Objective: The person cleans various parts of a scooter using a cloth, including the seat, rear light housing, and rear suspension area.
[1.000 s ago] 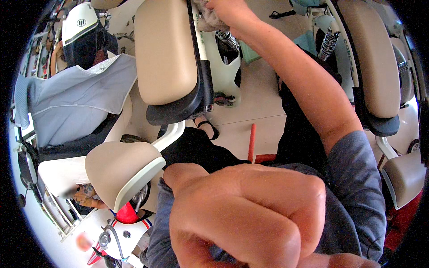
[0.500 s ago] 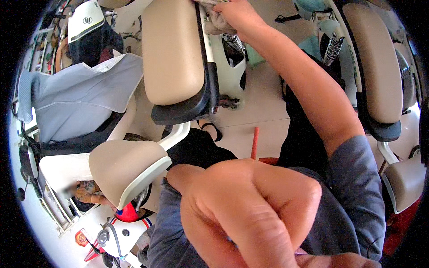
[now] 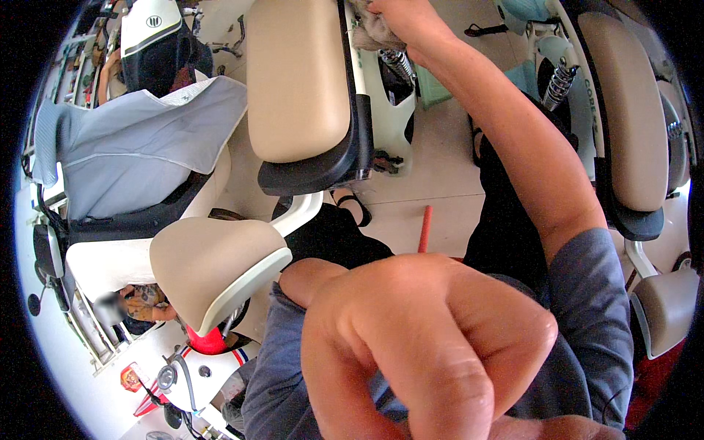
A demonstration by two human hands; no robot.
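Observation:
My right arm stretches forward beside a tan scooter seat [image 3: 297,81]. At the top edge my right hand [image 3: 414,26] is closed on a crumpled greyish cloth [image 3: 375,33], which lies against the scooter's side next to the seat. The picture's edge cuts off part of the cloth. Very close to the camera, my left hand [image 3: 400,323] is raised in front of my chest with its fingers curled in. Whatever its fingertips hold, if anything, is hidden.
A second scooter with a tan seat [image 3: 623,110] stands on the right. To the left, a grey cover [image 3: 147,147] drapes over another scooter, near a tan backrest [image 3: 213,264]. A red stick [image 3: 426,227] shows ahead of my left hand. A person's arm [image 3: 108,77] appears at the far left.
The scene has shifted slightly right in the picture. My right hand and the cloth sit further into the top edge. My left hand has shifted slightly right, its fingers still curled.

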